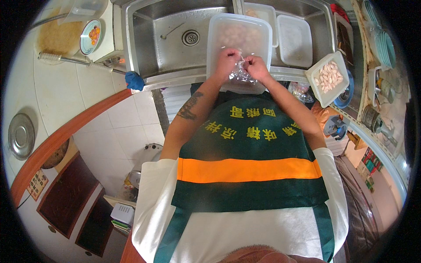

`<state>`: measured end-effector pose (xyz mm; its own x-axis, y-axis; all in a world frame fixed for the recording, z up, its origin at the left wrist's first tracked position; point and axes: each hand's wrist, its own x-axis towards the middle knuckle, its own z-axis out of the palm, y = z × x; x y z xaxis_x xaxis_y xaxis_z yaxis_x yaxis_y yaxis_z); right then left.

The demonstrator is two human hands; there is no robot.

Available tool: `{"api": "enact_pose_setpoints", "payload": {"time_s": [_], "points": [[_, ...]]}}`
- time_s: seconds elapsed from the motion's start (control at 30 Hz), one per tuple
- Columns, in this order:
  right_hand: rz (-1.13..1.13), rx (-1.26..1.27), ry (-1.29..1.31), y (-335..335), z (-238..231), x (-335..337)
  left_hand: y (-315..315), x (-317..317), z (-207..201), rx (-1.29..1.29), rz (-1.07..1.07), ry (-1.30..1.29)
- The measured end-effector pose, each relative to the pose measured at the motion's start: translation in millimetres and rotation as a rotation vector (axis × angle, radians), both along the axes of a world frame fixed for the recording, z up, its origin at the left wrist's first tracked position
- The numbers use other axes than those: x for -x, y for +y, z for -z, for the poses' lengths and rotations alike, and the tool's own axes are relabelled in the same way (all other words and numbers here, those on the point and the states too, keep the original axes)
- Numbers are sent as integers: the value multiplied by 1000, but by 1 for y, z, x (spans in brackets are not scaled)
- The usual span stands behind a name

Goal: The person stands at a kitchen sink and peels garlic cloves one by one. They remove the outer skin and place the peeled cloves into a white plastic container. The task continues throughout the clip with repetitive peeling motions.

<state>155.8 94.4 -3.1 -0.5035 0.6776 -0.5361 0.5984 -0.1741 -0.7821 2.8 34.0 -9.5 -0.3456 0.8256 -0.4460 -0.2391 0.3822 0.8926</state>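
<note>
From my remote seat I see the left hand (227, 62) and right hand (257, 68) pinched on clear plastic film (244, 76) at twelve o'clock, over a translucent plastic tub (239, 18). I judge it light, limp, slippery, easily torn; I'd hold the gathered top, not loose folds.

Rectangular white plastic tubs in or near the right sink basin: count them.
4: large tub in front, partly covered tub behind it, uncovered tub beside that, in the steel basin, tub of pale pieces farther right. Others may be hidden.
</note>
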Motion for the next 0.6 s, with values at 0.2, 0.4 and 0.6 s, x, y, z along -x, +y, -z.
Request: {"api": "enact_pose_setpoints", "payload": {"time_s": [0.2,0.4,0.6], "points": [[261,353,87,-1,-13,1,7,18,-14,13,54,421],[323,485,237,-2,-4,0,-10,3,-24,-101,197,490],[294,453,179,-5,-4,6,-16,-1,-23,41,440,458]]}}
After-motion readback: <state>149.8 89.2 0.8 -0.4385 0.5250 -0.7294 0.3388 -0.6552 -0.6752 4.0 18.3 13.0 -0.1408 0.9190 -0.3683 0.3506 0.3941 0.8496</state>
